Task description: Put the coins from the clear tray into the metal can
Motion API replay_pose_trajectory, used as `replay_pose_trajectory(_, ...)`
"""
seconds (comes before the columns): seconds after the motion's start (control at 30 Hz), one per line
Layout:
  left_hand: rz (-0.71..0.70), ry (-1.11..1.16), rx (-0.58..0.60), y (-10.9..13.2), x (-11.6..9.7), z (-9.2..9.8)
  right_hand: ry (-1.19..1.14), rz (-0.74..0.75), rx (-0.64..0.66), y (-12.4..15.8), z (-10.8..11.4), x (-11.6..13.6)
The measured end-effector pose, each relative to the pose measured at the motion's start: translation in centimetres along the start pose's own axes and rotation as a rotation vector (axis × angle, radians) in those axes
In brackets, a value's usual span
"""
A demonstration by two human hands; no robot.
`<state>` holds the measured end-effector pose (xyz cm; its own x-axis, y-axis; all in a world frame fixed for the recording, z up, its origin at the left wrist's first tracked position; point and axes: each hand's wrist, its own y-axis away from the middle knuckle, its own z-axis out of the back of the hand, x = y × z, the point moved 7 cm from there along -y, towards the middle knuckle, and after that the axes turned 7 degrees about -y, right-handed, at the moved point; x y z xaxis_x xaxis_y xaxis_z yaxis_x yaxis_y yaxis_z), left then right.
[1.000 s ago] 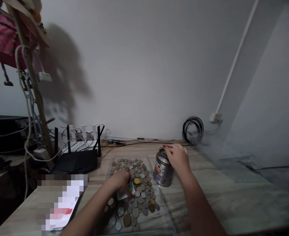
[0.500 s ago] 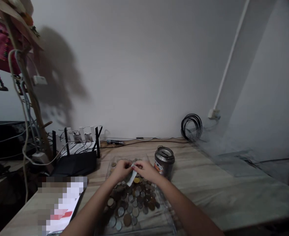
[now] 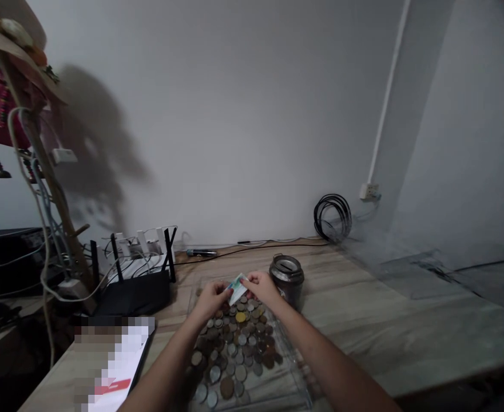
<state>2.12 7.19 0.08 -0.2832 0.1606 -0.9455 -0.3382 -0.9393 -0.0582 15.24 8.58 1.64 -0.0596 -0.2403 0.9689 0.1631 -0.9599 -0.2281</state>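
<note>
Between my two hands is a small greenish-white banknote (image 3: 237, 292), tilted over the coins. My left hand (image 3: 212, 298) pinches its left edge, and my right hand (image 3: 264, 289) grips its upper right part with thumb and fingers. Beneath them many loose coins (image 3: 240, 373) in silver, brown and one yellow tone lie spread in a clear plastic tray (image 3: 293, 366). Just right of my right hand stands a dark metal coin tin (image 3: 286, 277) with a slotted lid; my right wrist hides part of its base.
A black router (image 3: 134, 292) with antennas and tangled cables sits on the left. Nearer, a tablet-like screen (image 3: 123, 366) is partly pixelated. Coiled black cable (image 3: 332, 217) leans on the wall, and a thin cord runs along the table's back edge. A hat-hung wooden stand (image 3: 56, 183) rises at far left.
The banknote has been turned and opened out, so its printed green face shows more. My hands have moved slightly apart. The view has shifted a little.
</note>
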Motion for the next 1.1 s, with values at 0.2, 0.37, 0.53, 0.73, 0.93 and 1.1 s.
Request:
replay_pose_trajectory(0.2, -0.011, -0.004, 0.046, 0.4, -0.4, -0.5, -0.052, 0.02, 0.116, 0.6, -1.5, 0.4)
replay_pose_trajectory(0.37, 0.064, 0.216, 0.062, 0.6, -0.1, -0.6, -0.09, -0.043, 0.135, 0.2, -1.4, -0.3)
replay_pose_trajectory(0.53, 0.136, 0.299, 0.115, 0.6, 0.6, -0.5, -0.104, 0.002, 0.12, -0.1, -1.2, -0.2)
replay_pose_trajectory(0.73, 0.08, 0.223, 0.056, 0.7, 0.0, -0.1, -0.12, -0.025, 0.06, 0.1, -1.0, -0.3)
replay_pose_trajectory(0.93, -0.041, 0.14, 0.105, 1.0, -1.6, -0.9, -0.255, -0.008, 0.009, 0.8, -0.9, 0.6)
replay_pose_trajectory(1.1, -0.092, 0.157, 0.05, 1.0, -2.0, -1.0, -0.175, 0.109, -0.023, 2.0, -1.6, 2.4)
